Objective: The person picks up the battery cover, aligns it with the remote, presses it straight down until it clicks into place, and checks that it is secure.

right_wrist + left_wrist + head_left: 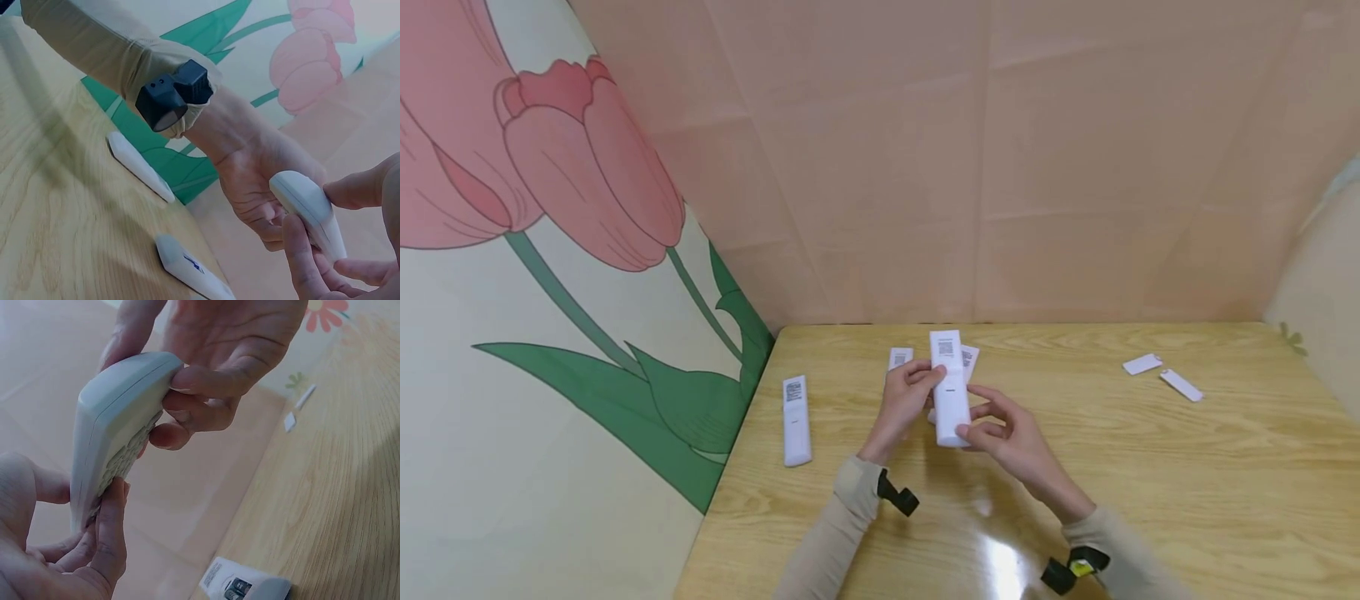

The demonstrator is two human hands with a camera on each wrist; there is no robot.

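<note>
Both hands hold a white remote control (951,408) above the table, its back with a printed label turned up. My left hand (904,404) grips it along its left side, thumb on the back. Near its lower end, my right hand (1018,442) pinches it between thumb and fingers. Its grey buttons (128,450) face down in the left wrist view. Beneath it, partly hidden, lies another remote (970,360); in the left wrist view its battery compartment (239,589) is uncovered, with dark batteries inside. A third remote (900,358) is partly behind my left hand.
Another white remote (797,425) lies face down at the table's left. Two small white battery covers (1142,364) lie at the far right of the wooden table (1150,483). A pinkish cloth wall (880,167) rises behind, and a tulip-printed wall (587,333) at the left.
</note>
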